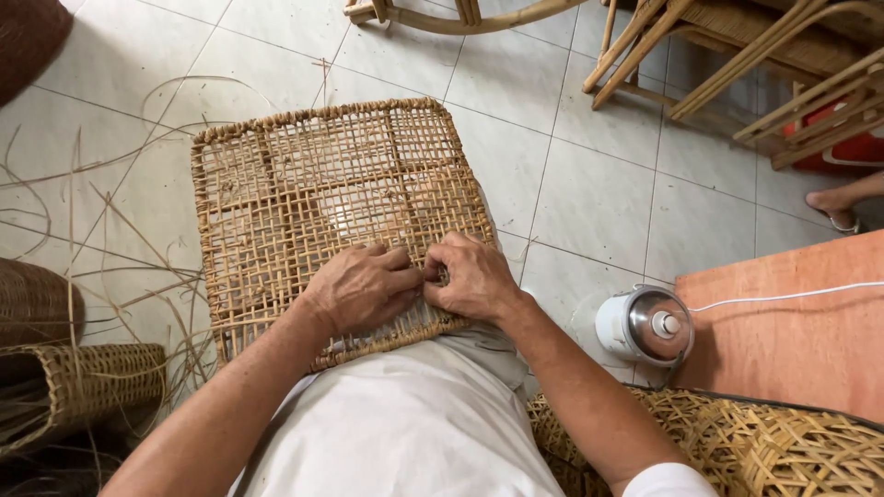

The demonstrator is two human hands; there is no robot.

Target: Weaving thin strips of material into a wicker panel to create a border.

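A large open-weave cane panel [331,202] rests across the person's lap, its far edge sticking out over the tiled floor [589,193], and both hands work at its near edge. The left hand [359,287] lies flat on the weave with its fingers curled toward the middle; the right hand [470,276] meets it there, fingers pressed together and seemingly pinching a strand at the spot where the hands touch, though the strand itself is hidden. A hard tug could snap the dry cane or pull a row out of line, and the panel, balanced only on the knees, could tip forward. Loose cane strips [120,267] trail on the floor at left, easy to snag or tread on. A woven basket [83,387] lies on its side near left, its contents not visible. A small white lidded pot [643,324] stands at right, closed, its cord [783,296] running over an orange board [792,331].
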